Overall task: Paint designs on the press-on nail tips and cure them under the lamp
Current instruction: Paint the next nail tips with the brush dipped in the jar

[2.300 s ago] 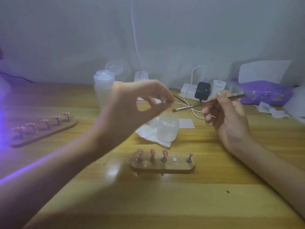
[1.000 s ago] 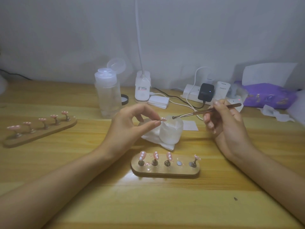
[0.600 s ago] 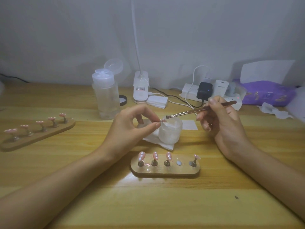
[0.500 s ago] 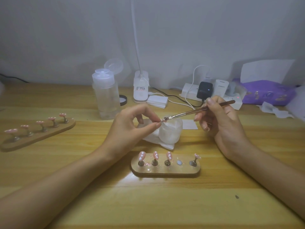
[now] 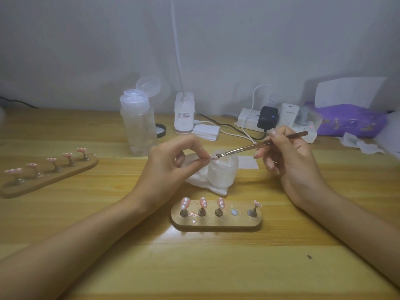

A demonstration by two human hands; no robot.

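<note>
left hand [image 5: 171, 167], head view: thumb and forefinger pinch small pink press-on nail tip [image 5: 213, 158] over frosted white jar [image 5: 223, 173]. right hand [image 5: 290, 161]: fingers curled round slim metal-handled brush [image 5: 259, 146]; bristles, apart a second ago, now meet the tip. painting apparently begun, curing pending.

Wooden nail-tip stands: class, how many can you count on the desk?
2. The left stand lies far left on the desk; the centre stand sits front and centre, nearest the camera. None seems hidden.

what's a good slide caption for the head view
Left hand pinches a nail tip while the right hand holds a brush to it by a frosted jar, behind the wooden stand.
</note>
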